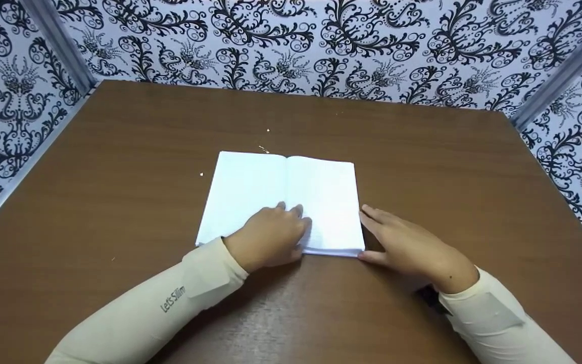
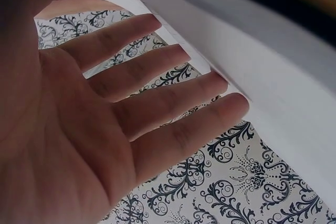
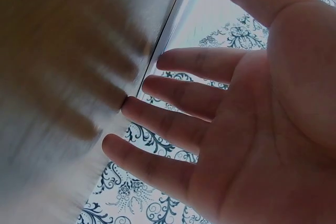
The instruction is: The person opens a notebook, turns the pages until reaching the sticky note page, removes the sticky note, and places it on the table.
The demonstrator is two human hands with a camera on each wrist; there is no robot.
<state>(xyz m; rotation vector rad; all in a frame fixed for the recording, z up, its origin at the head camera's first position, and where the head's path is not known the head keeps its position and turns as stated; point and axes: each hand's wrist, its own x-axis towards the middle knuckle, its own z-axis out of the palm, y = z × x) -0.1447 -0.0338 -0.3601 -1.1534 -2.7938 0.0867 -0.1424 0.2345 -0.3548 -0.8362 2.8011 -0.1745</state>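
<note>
An open notebook (image 1: pixel 281 202) with white pages lies flat near the middle of the brown table (image 1: pixel 119 202), its spine running away from the person and its near edge toward the table's near edge.

The left hand (image 1: pixel 270 236) rests palm down on the near part of the notebook, across the lower end of the spine. Its fingers (image 1: pixel 298 212) lie straight and slightly spread on the paper, tips reaching onto the right page; they grip nothing. In the left wrist view the same fingers (image 2: pixel 157 93) are stretched out, their tips touching the white page (image 2: pixel 273 77).

The right hand (image 1: pixel 412 247) lies flat on the table just beside the notebook's right edge. Its fingers (image 1: pixel 377 217) are straight and relaxed, pointing toward the far edge, with the fingertips touching the edge of the right page and the thumb at the near right corner of the notebook. The right wrist view shows these fingers (image 3: pixel 178 124) extended and spread, holding nothing; the rest is blurred.

Patterned black-and-white walls (image 1: pixel 321 45) stand along the table's far and side edges.
</note>
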